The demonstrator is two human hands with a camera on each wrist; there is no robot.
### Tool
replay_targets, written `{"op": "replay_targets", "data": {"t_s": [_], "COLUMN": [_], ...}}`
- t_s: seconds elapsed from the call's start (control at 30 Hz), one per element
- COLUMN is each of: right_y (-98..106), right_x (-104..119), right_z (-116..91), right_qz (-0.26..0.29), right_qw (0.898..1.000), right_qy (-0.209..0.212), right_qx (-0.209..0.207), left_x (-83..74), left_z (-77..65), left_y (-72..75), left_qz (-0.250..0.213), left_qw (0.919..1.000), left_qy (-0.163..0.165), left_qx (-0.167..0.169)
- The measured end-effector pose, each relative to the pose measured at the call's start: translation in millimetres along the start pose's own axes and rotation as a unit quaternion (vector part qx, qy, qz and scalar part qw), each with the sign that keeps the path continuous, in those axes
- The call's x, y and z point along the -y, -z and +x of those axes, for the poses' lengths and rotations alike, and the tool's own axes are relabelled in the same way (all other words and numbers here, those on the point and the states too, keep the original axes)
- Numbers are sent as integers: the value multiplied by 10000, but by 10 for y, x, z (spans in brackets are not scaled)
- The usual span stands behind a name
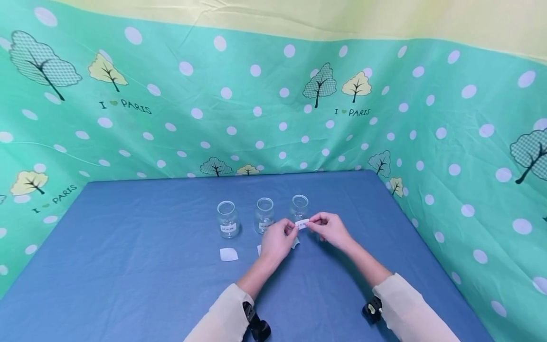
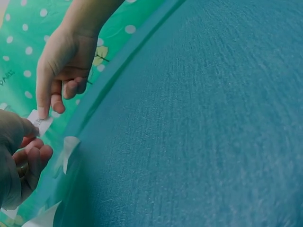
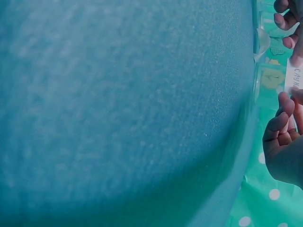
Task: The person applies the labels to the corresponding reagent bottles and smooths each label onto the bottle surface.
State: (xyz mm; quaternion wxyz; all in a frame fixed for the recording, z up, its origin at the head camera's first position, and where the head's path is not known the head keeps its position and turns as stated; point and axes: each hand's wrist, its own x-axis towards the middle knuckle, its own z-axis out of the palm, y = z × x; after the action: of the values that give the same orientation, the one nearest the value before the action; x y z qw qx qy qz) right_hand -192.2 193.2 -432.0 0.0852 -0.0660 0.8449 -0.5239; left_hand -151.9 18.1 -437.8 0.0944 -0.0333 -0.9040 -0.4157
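Observation:
A small white label [image 1: 302, 223] with dark writing is stretched between both hands, in front of the right-hand glass jar [image 1: 299, 203]. My left hand [image 1: 275, 241] pinches its left end between thumb and finger. At the other end my right hand [image 1: 334, 231] pinches it the same way. Whether the label touches the glass cannot be told. The left glass jar [image 1: 226, 213] and middle glass jar [image 1: 265, 209] stand upright, each bearing a similar white label; my left hand partly covers the middle one. In the left wrist view the label [image 2: 41, 124] also shows between the fingers.
Left of my hands, a white paper piece [image 1: 228, 254] with a curled corner lies on the blue tablecloth [image 1: 149, 266]. Another white piece [image 1: 259, 250] and a curled pale piece [image 1: 296, 242] are partly hidden by my left hand. A green dotted curtain [image 1: 239, 109] hangs behind the table.

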Motion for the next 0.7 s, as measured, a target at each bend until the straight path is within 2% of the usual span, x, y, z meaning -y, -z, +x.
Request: {"op": "replay_targets", "data": {"t_s": [0.17,0.3,0.53,0.7], "right_y": [-13,-16,-16,-42], "right_x": [-12,-22,31,-55], "right_z": [14,34,12,62], "right_qz": [-13,34,-25,14], "right_qw": [9998,9999,9999,9998], "right_qy": [159,121,123,106], "right_qx": [-79,-106,-88,-168], "left_x": [2,-22,-21,5], "left_z": [10,15,27,36], "left_y": [-9,1,-33,-36], "left_qz": [204,398,802,816], "left_qw": [9996,9986,9960,9959], "left_qy": [-139,-302,-328,-326], "left_qx": [-113,-182,-205,-235]}}
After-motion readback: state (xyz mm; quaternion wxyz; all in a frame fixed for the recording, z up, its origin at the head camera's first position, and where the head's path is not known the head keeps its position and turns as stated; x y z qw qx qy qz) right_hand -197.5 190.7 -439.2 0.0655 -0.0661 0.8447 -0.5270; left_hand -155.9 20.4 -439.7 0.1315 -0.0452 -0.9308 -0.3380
